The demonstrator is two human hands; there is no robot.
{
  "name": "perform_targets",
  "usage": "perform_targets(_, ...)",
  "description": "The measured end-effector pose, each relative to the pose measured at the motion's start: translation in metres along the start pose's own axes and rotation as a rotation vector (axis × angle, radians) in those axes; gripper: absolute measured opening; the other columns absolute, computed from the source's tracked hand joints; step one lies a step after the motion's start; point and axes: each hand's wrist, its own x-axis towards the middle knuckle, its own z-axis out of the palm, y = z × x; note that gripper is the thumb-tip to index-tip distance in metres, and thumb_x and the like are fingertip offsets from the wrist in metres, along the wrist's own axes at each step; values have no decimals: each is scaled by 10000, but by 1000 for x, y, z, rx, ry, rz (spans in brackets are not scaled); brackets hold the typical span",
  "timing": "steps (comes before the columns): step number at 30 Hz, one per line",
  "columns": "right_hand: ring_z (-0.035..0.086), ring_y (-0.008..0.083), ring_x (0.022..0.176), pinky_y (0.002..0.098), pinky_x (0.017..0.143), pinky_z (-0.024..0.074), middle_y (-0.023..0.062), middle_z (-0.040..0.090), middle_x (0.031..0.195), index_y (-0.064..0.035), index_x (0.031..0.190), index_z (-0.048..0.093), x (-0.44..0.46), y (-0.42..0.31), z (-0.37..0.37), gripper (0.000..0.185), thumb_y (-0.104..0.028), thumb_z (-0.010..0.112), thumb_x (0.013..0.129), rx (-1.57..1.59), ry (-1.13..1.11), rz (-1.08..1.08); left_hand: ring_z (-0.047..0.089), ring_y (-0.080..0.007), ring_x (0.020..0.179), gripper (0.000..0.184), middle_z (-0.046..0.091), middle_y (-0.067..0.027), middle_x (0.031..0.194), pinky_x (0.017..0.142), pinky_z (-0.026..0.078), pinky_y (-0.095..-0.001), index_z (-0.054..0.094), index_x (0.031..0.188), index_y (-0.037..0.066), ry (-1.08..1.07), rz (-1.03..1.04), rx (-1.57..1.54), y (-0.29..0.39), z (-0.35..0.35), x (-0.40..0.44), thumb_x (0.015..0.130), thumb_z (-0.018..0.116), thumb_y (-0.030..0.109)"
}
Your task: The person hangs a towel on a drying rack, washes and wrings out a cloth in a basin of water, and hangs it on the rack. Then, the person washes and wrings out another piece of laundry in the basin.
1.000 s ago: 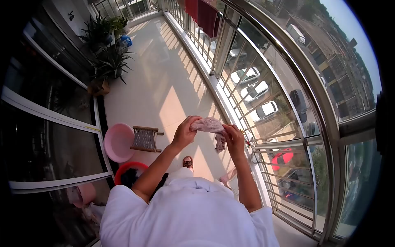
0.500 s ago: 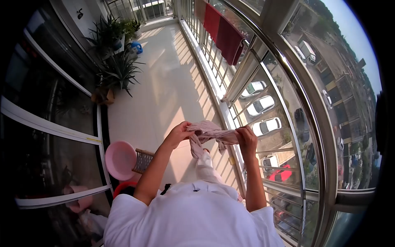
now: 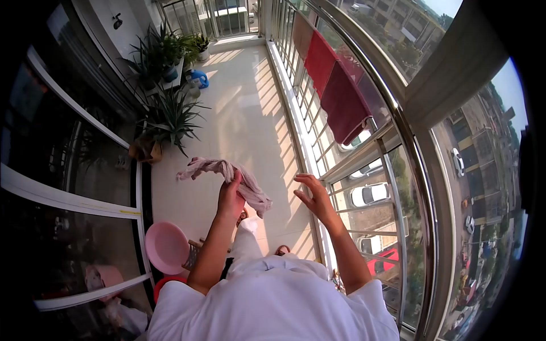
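Left hand [image 3: 230, 199] grips cloth [image 3: 250, 190] mid-length, right hand [image 3: 318, 200] empty and open at 3 o'clock; best pinch the loose 4 o'clock end lightly, avoiding bunched folds.

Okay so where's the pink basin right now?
In the head view, the pink basin sits on the floor at the lower left, beside the glass door frame, with the small stool just to its right.
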Motion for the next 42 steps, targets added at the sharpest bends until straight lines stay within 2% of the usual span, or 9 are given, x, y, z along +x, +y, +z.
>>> perform_targets(6, 433, 242, 1231, 384, 1014, 370, 150, 450, 1311, -41, 1420, 220, 147, 23, 110, 918, -282, 779, 732, 596, -348, 253, 498, -181, 1107, 435, 512, -80, 1173, 951, 410, -342, 426, 1224, -7, -49, -78, -35, 46, 8, 123, 886, 626, 179)
perform_targets(13, 543, 129, 655, 280, 583, 463, 76, 580, 818, -3, 1079, 505, 306, 39, 144, 346, -51, 616, 755, 270, -157, 357, 548, -173, 1036, 414, 572, -58, 1095, 925, 417, -299, 456, 1222, 10, -148, 68, 493, 164, -19, 283, 848, 627, 60)
perform_targets(19, 442, 53, 582, 189, 503, 357, 26, 525, 743, -1, 974, 510, 432, 55, 108, 182, 36, 508, 796, 502, 501, 206, 576, -121, 1009, 324, 644, -18, 1033, 875, 440, -298, 591, 1107, 62, -170, 54, 1028, 190, -74, 404, 813, 691, 151)
perform_targets(23, 596, 276, 637, 328, 568, 454, 177, 598, 728, -12, 932, 540, 498, 156, 111, 200, -14, 598, 741, -258, -234, 415, 582, -134, 1015, 371, 647, -9, 1038, 882, 434, -341, 588, 1119, 85, -70, 105, 1169, 218, -78, 488, 790, 708, 206)
perform_targets(24, 582, 364, 691, 371, 620, 465, 234, 576, 734, -15, 921, 548, 518, 163, 113, 229, -26, 606, 700, -222, -45, 327, 581, -134, 1016, 369, 647, -9, 1037, 881, 435, -340, 587, 1119, 87, -85, 106, 1166, 223, -73, 512, 790, 707, 205)
perform_targets(28, 541, 148, 633, 261, 595, 444, 99, 570, 722, 21, 932, 548, 615, 204, 116, 213, 14, 537, 718, 325, 429, 243, 579, -131, 1020, 369, 646, 1, 1019, 880, 435, -341, 589, 1119, 104, -96, 112, 1167, 232, -58, 607, 786, 709, 209)
perform_targets(32, 479, 97, 661, 248, 594, 422, 29, 528, 708, 15, 807, 535, 717, 237, 105, 122, 15, 576, 693, -131, -75, 343, 494, -202, 1163, 633, 529, -50, 1234, 952, 416, -380, 484, 1271, 136, -268, 212, 1227, 259, -22, 698, 713, 773, 212)
perform_targets(37, 526, 102, 657, 234, 594, 444, 30, 549, 774, -2, 990, 540, 843, 216, 120, 278, 32, 614, 724, 466, -176, 339, 354, -351, 1288, 843, 365, -165, 1394, 1049, 338, -406, 337, 1377, 86, -460, 542, 1213, 291, 23, 807, 673, 789, 193)
perform_targets(42, 611, 208, 697, 305, 599, 477, 116, 599, 838, -23, 1058, 516, 966, 234, 131, 384, -34, 693, 717, 76, -217, 168, 636, -216, 790, 350, 637, -91, 852, 719, 494, -322, 552, 1020, 28, -391, 465, 1153, 325, 28, 927, 718, 724, 72)
